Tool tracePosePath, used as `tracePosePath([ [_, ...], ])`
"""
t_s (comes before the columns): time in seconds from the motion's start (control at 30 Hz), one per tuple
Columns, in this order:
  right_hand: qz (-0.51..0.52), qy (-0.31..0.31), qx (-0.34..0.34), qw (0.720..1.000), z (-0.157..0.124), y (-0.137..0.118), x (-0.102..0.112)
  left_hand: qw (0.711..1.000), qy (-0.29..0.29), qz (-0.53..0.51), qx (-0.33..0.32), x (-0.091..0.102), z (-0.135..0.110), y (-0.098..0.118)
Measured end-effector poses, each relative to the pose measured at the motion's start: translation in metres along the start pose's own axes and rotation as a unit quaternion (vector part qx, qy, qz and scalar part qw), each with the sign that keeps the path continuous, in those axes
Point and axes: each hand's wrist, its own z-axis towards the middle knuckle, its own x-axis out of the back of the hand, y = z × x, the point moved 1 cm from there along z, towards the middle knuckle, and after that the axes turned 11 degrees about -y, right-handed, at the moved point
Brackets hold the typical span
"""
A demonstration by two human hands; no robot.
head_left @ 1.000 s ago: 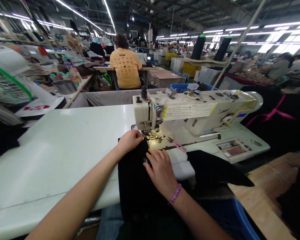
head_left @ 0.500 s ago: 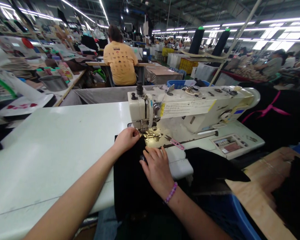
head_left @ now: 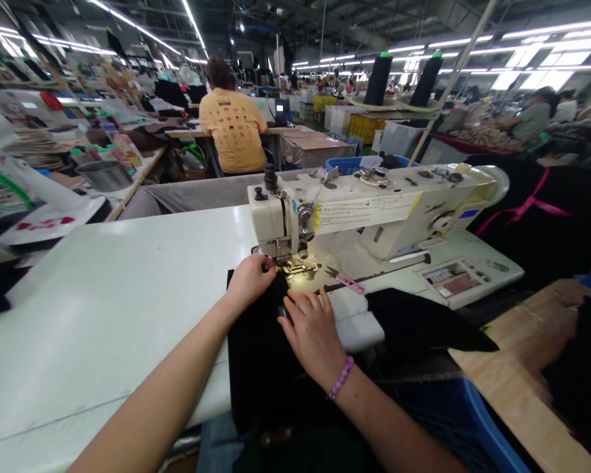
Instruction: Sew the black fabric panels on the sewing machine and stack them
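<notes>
Black fabric (head_left: pixel 256 355) hangs over the front edge of the pale table, its far end at the needle area of a white sewing machine (head_left: pixel 345 203). Close to the presser foot, my left hand (head_left: pixel 251 281) is closed, its fingertips pinched at the fabric's edge. My right hand (head_left: pixel 314 335), with a purple bead bracelet (head_left: pixel 341 379), grips the fabric nearer to me, fingers bent and thumb on the left side. A small dark glossy piece (head_left: pixel 284 313) shows between thumb and fingers; its kind is unclear. Pink-handled thread snips (head_left: pixel 345 279) lie on the machine bed.
More black fabric (head_left: pixel 423 322) lies right of the bed, near a wooden board (head_left: pixel 517 335) and a blue basket (head_left: pixel 477 407). A parts tray (head_left: pixel 456 281) is set in the table (head_left: pixel 103 309). Dark thread cones (head_left: pixel 378 79) stand behind. A person in yellow (head_left: pixel 231 128) sits ahead.
The view has shifted slightly. Both hands keep almost the same places on the black fabric, and no clear movement of the fabric shows.
</notes>
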Motion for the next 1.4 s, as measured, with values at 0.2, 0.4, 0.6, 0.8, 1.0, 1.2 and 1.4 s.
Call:
tracePosePath([
  [0.2,-0.007,0.005,-0.009,1.000,0.003,-0.002,0.000,1.000,0.016,-0.004,-0.018,-0.002,0.004,-0.002],
  [0.4,0.003,0.003,-0.001,1.000,0.000,0.007,0.003,0.998,0.042,-0.038,-0.032,0.007,-0.004,0.001],
  [0.6,0.090,0.102,0.076,0.988,-0.042,0.005,0.013,0.968,0.206,-0.138,-0.037,0.003,-0.111,-0.001],
  [0.8,0.106,0.028,0.273,0.956,-0.069,-0.029,0.017,0.928,0.297,-0.220,-0.044,-0.062,-0.243,0.005],
  [1.0,0.121,0.017,0.310,0.943,-0.061,-0.043,-0.008,0.969,0.110,-0.174,0.136,-0.081,-0.257,0.012],
  [1.2,0.234,0.063,0.267,0.933,-0.058,-0.046,-0.008,0.970,0.168,-0.146,0.099,-0.064,-0.243,0.019],
  [1.4,0.203,0.056,0.292,0.933,-0.051,-0.047,0.002,0.963,0.229,-0.133,0.050,-0.062,-0.246,0.021],
])
